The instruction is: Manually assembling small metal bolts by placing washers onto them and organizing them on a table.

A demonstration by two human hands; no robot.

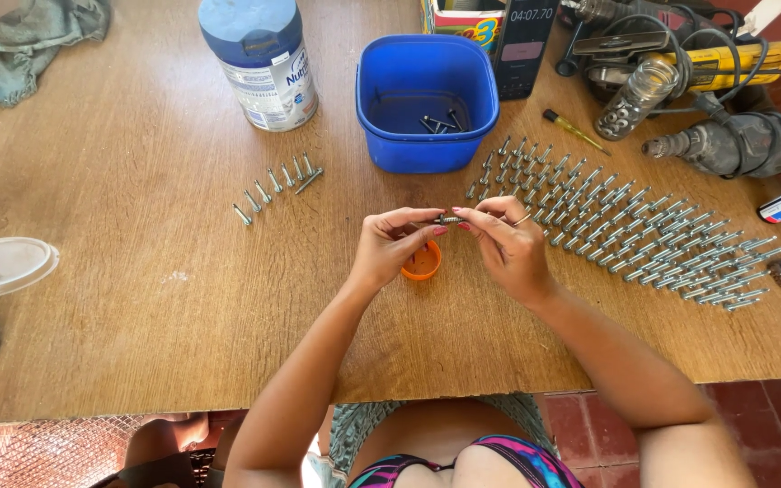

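A small bolt (448, 219) was pinched between the fingers of the left hand (390, 248) and right hand (510, 246), above an orange cap (424, 262) on the surface (137, 298). A steady grip and straight alignment seemed advisable. Whether a nut was fitted could not be made out; the cap was half hidden.

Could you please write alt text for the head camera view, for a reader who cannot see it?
Both hands, left hand and right hand, pinch one small metal bolt above an orange cap on a wooden table. Rows of bolts lie right; a blue tub sits behind.
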